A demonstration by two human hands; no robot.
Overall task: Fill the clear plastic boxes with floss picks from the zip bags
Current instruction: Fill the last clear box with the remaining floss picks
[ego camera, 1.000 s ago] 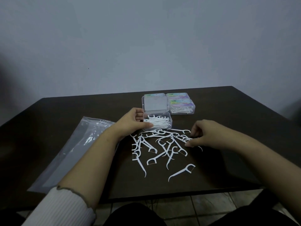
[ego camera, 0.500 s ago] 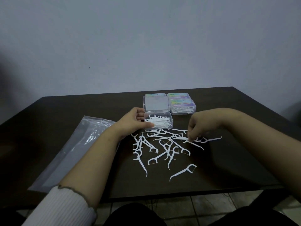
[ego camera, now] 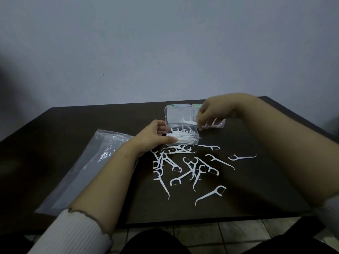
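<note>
Right hand up above the open clear box, fingertips pinched on a small bunch of white floss picks, held just over the box's raised lid; exact number in the pinch too blurred to tell. Left hand down on the dark table, fingers curled round the box's left end, thumb lying along its front edge, steadying it. Box tray already holding a thick white heap of picks. Behind the right hand, partly hidden, a second clear box, closed, with picks showing through its wall; two boxes in sight, then. Loose floss picks scattered on the table in front of the open box, between the two forearms, roughly fifteen to twenty, several crossed over each other; one lone pick off toward the right forearm, another nearest the table's front edge. One clear zip bag lying flat to the left of the left forearm, a few picks bunched at its far end. White ribbed sleeve pushed up the left arm
</note>
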